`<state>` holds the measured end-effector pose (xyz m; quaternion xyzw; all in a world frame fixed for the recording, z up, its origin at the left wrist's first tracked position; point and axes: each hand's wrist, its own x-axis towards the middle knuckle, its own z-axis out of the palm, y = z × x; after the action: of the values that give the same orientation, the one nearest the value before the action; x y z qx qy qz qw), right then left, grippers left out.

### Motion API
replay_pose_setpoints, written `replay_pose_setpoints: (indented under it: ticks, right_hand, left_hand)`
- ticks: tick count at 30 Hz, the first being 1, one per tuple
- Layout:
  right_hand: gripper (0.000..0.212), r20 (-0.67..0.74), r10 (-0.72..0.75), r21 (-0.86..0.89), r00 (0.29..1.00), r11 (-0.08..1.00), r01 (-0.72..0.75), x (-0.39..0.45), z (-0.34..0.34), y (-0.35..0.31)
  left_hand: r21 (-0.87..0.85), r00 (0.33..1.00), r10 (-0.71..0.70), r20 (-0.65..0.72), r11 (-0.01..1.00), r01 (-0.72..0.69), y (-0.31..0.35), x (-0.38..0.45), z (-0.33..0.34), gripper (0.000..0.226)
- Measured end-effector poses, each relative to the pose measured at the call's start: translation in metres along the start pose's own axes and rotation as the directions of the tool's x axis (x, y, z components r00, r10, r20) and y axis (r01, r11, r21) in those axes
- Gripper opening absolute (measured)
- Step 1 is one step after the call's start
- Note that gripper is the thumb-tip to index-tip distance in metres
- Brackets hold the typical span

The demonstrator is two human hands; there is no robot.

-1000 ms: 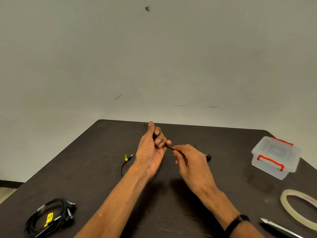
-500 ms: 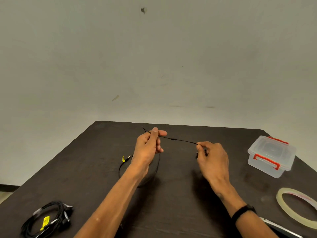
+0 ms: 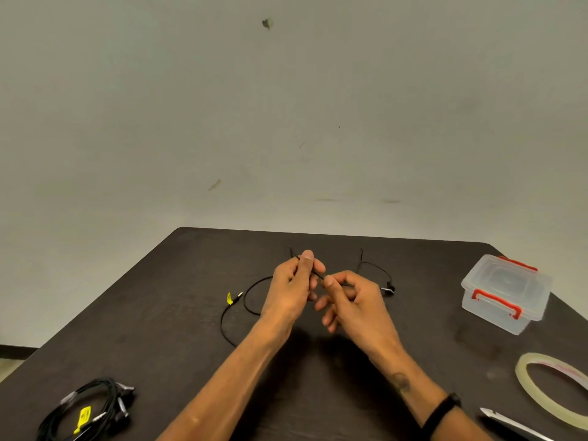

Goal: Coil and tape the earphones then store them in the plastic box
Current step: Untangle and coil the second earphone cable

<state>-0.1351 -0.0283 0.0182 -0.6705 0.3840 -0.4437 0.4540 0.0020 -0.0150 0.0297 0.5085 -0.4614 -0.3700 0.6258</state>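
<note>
A thin black earphone cable point(image 3: 254, 286) lies looped on the dark table, its plug end marked by a yellow tag point(image 3: 229, 298). My left hand point(image 3: 291, 286) pinches the cable between thumb and fingers above the table. My right hand point(image 3: 351, 299) pinches the same cable just to the right, the two hands nearly touching. An earbud point(image 3: 388, 289) rests on the table right of my right hand. The clear plastic box point(image 3: 506, 292) with red latches stands shut at the right. A roll of clear tape point(image 3: 553, 388) lies flat near the right front.
A bundle of other black earphones point(image 3: 90, 409) with a yellow tag lies at the front left corner. Metal scissors point(image 3: 512, 423) lie at the front right, beside the tape. The table's far edge point(image 3: 318, 232) meets a plain wall.
My right hand has come back left along the cable to meet my left hand, after having pulled a stretch of cable taut to the right. The earbud now lies on the table.
</note>
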Motion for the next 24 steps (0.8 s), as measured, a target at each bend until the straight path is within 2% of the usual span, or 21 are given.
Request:
replay_pose_setpoints:
  ticks: [2,5,9,12,14,17,19,21,24]
  right_hand:
    - [0.017,-0.022,0.006,-0.019,1.0,1.0,-0.006,0.004,-0.003,0.003]
    - [0.017,-0.086,0.02,-0.018,0.996,1.0,-0.022,0.009,-0.008,0.009]
    - [0.017,-0.252,0.136,0.097,0.958,0.989,-0.114,0.018,-0.025,0.019]
    - [0.017,-0.312,0.198,0.172,0.929,0.974,-0.149,0.022,-0.03,0.025]
    - [0.018,-0.274,0.19,0.197,0.943,0.971,-0.138,0.018,-0.025,0.02]
    - [0.024,-0.082,0.093,0.212,0.992,0.974,-0.074,0.007,-0.012,0.003]
    - [0.026,0.03,0.021,0.148,0.999,0.989,-0.025,0.002,-0.003,-0.004]
    - [0.023,0.073,-0.02,0.075,0.997,0.997,0.014,-0.001,0.001,-0.005]
    - [0.022,0.067,-0.041,0.005,0.997,0.999,0.041,-0.001,-0.001,-0.001]
  left_hand:
    - [-0.015,1.0,-0.025,0.018,1.0,0.025,0.005,-0.001,-0.002,0.04]
    - [-0.181,0.994,-0.103,0.026,0.978,0.106,0.017,-0.001,-0.007,0.036]
    - [-0.421,0.988,-0.153,0.015,0.895,0.145,0.029,0.003,-0.022,0.034]
    - [-0.455,0.988,-0.153,0.006,0.88,0.139,0.029,0.003,-0.023,0.036]
    - [-0.399,0.992,-0.126,0.002,0.91,0.116,0.026,0.002,-0.017,0.036]
    - [-0.256,0.998,-0.064,0.016,0.964,0.066,0.019,-0.001,-0.007,0.04]
    - [-0.183,0.998,-0.038,0.053,0.982,0.047,0.015,-0.004,-0.002,0.042]
    - [-0.146,0.996,-0.028,0.087,0.989,0.041,0.014,-0.008,0.003,0.042]
    - [-0.126,0.994,-0.031,0.107,0.991,0.044,0.014,-0.01,0.004,0.041]
